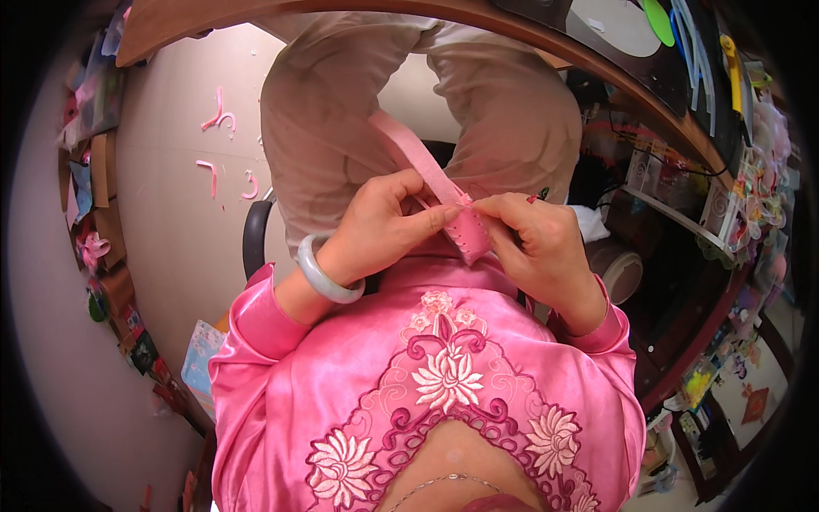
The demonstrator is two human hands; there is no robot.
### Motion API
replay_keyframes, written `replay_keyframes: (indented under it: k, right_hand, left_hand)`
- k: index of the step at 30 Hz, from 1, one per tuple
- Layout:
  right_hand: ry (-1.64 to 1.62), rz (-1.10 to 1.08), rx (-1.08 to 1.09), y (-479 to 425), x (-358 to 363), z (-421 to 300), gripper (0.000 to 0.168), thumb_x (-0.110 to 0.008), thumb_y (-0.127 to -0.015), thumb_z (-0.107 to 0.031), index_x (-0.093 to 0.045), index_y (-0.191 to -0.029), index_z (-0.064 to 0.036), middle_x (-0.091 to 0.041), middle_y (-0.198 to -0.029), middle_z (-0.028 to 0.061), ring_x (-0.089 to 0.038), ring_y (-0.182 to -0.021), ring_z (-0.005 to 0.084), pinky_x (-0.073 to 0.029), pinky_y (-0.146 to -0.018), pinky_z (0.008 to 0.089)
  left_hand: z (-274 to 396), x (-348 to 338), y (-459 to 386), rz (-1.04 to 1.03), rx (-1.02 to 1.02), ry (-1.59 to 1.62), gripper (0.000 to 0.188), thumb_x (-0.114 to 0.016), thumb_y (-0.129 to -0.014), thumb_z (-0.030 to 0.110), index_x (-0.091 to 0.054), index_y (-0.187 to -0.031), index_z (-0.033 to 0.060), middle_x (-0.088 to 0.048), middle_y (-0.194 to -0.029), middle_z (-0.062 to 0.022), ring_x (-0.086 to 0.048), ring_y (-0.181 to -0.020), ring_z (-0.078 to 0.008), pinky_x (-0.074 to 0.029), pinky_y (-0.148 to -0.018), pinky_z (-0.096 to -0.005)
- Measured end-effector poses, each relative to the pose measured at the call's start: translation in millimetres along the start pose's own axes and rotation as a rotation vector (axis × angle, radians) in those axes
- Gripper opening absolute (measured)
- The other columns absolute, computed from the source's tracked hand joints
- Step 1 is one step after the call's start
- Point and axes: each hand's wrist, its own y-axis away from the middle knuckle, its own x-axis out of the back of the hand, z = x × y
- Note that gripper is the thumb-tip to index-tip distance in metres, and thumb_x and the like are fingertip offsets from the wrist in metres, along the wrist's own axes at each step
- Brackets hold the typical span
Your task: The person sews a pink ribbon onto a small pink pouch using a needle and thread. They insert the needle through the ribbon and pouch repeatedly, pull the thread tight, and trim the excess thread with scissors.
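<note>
A small pink felt piece (472,233) with stitches along its edges lies between my hands, above my lap. From its top a long, lighter pink felt strip (409,148) runs up and to the left over my thigh. My left hand (390,224) grips the stitched piece near the join, its thumb pressed on the front. At the upper right edge, the thumb and index finger of my right hand (534,227) pinch at the join, where thin thread shows. Whether a needle sits between those fingertips is too small to tell.
Pink felt scraps (217,118) lie on the pale floor to the left. A curved wooden table edge (665,121) crosses the top and right, with a yellow-handled cutter (731,70) and clear sticks (697,70) on the table. A black chair armrest (256,237) stands beside my left forearm.
</note>
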Motion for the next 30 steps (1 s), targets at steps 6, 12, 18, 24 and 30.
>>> replay_keyframes:
  k: [6,12,18,24,30]
  right_hand:
    - [0.029,-0.028,0.032,-3.4,1.4,-0.3,0.010,-0.061,-0.076,-0.007,-0.063,-0.086,-0.008,-0.061,-0.070,0.0104,-0.061,-0.063,0.0299,-0.046,-0.053,0.0389]
    - [0.002,-0.080,-0.004,-4.6,3.2,0.4,0.020,-0.061,-0.072,0.004,-0.064,-0.090,-0.001,-0.063,-0.074,0.0143,-0.064,-0.065,0.0282,-0.049,-0.057,0.0312]
    - [0.002,-0.032,0.021,-0.7,0.0,-2.0,0.008,-0.062,-0.075,-0.008,-0.062,-0.083,-0.008,-0.059,-0.067,0.0107,-0.060,-0.060,0.0302,-0.045,-0.051,0.0390]
    - [0.020,-0.022,0.053,-2.7,-3.3,-2.9,0.005,-0.062,-0.076,-0.008,-0.056,-0.075,-0.007,-0.055,-0.061,0.0115,-0.058,-0.057,0.0306,-0.043,-0.049,0.0406]
    - [0.146,-0.043,-0.024,-4.6,-0.7,-12.5,0.005,-0.061,-0.077,-0.009,-0.062,-0.082,-0.008,-0.056,-0.058,0.0130,-0.058,-0.056,0.0326,-0.043,-0.049,0.0425]
  left_hand:
    - [11.5,10.2,1.9,-0.109,0.181,0.201,0.021,-0.061,-0.090,0.017,-0.062,-0.100,-0.0011,-0.061,-0.073,-0.0012,-0.056,-0.064,-0.0053,-0.047,-0.057,-0.0182]
    - [13.7,11.7,-1.7,-0.079,0.247,0.118,0.018,-0.062,-0.089,0.014,-0.060,-0.097,-0.0017,-0.062,-0.073,-0.0026,-0.058,-0.060,-0.0068,-0.049,-0.054,-0.0192]
    - [15.7,6.0,-0.9,-0.008,0.277,0.163,0.017,-0.065,-0.087,0.012,-0.060,-0.096,-0.0017,-0.063,-0.074,-0.0039,-0.060,-0.061,-0.0083,-0.051,-0.056,-0.0207]
    - [14.2,2.1,-0.7,0.007,0.238,0.187,0.016,-0.064,-0.088,0.010,-0.060,-0.097,-0.0025,-0.064,-0.077,-0.0050,-0.061,-0.062,-0.0086,-0.052,-0.056,-0.0204]
    - [11.3,-7.6,-3.3,0.048,0.114,0.071,0.015,-0.061,-0.088,0.006,-0.060,-0.100,-0.0035,-0.064,-0.080,-0.0042,-0.060,-0.063,-0.0069,-0.051,-0.055,-0.0189]
